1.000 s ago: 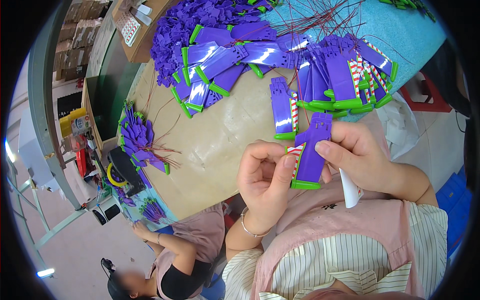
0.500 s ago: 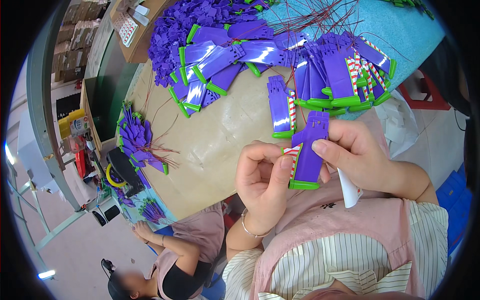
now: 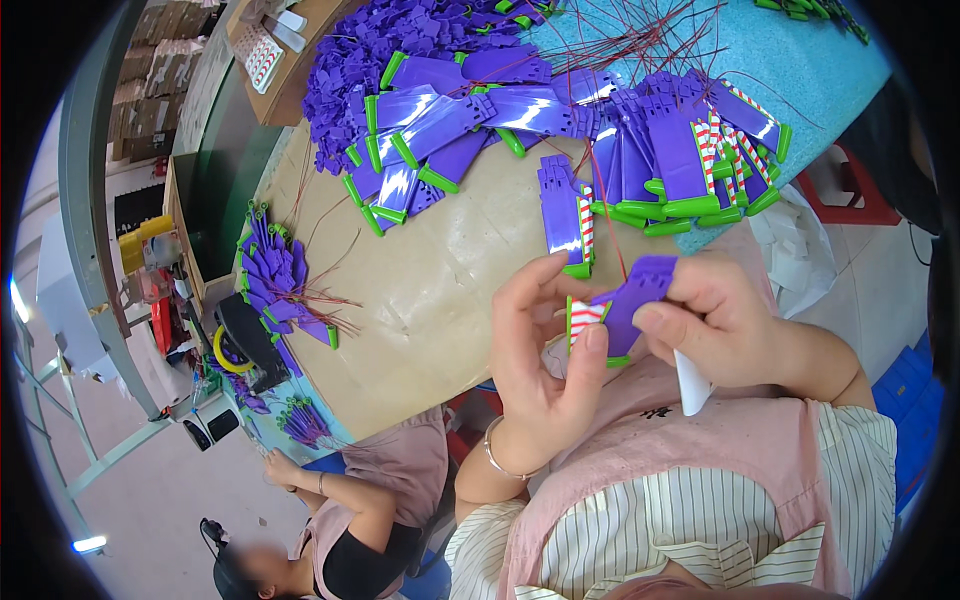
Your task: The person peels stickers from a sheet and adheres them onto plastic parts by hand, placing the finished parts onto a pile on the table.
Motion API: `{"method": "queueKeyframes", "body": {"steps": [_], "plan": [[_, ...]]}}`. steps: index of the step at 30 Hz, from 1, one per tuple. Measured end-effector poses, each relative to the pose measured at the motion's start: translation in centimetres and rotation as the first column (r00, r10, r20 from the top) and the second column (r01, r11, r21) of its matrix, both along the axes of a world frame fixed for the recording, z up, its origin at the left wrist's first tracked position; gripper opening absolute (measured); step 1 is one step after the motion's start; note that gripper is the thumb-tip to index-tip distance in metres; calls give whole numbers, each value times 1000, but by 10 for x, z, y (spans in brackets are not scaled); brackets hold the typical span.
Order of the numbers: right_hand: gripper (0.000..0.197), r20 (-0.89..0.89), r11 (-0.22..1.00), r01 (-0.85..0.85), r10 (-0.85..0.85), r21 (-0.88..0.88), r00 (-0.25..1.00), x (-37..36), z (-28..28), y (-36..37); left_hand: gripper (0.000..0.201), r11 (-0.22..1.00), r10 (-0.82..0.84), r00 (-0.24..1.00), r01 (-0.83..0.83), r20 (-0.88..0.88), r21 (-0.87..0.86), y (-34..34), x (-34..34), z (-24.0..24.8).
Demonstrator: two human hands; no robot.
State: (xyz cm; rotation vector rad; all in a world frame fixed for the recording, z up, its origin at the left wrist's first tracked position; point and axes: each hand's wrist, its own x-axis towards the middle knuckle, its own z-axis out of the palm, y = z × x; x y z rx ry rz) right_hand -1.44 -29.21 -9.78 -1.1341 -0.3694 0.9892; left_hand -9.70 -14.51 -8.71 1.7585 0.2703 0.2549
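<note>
Above my lap I hold a purple plastic wing-shaped part point(image 3: 626, 318) with a green edge, tilted. My right hand point(image 3: 730, 325) pinches its purple side between thumb and fingers. A curled white slip of paper point(image 3: 692, 384) hangs below that same hand. At the part's other side is my left hand point(image 3: 545, 375), its thumb against a red-and-white striped sticker point(image 3: 586, 318) and its fingers curled behind. Those fingertips are partly hidden. Just beyond my hands, a similar purple part point(image 3: 562, 212) with a striped edge lies on the table.
A heap of purple parts point(image 3: 375, 60) covers the table's far side. Striped, green-tipped parts point(image 3: 680, 150) lie on a blue mat point(image 3: 810, 60) with red wires point(image 3: 640, 30). More wired parts point(image 3: 275, 270) and a tape dispenser point(image 3: 245, 345) are at left. A co-worker point(image 3: 370, 500) sits at lower left.
The held part has tilted and turned, its top leaning right. My left hand has shifted slightly right, with its fingers raised and loosened behind the striped side.
</note>
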Motion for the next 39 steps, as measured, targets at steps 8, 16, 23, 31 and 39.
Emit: {"method": "queueKeyframes", "body": {"steps": [8,16,23,31,39], "plan": [[15,221,986,111,-136,124,966,-5,-7,2,22,997,-72,988,69,136,25,1,-5,-15],[18,-62,985,29,-19,168,998,2,1,0,24,940,-6,955,-96,296,329,7,-13,-18],[19,57,962,146,-163,230,985,-6,-2,5,28,993,-17,979,-9,204,122,-7,-5,-9],[24,129,955,194,-227,226,965,-3,-5,4,31,972,-40,989,5,143,237,-5,-16,-11],[59,-16,949,286,-287,134,958,1,3,2,47,620,-44,998,-7,45,784,8,5,-38]]}}
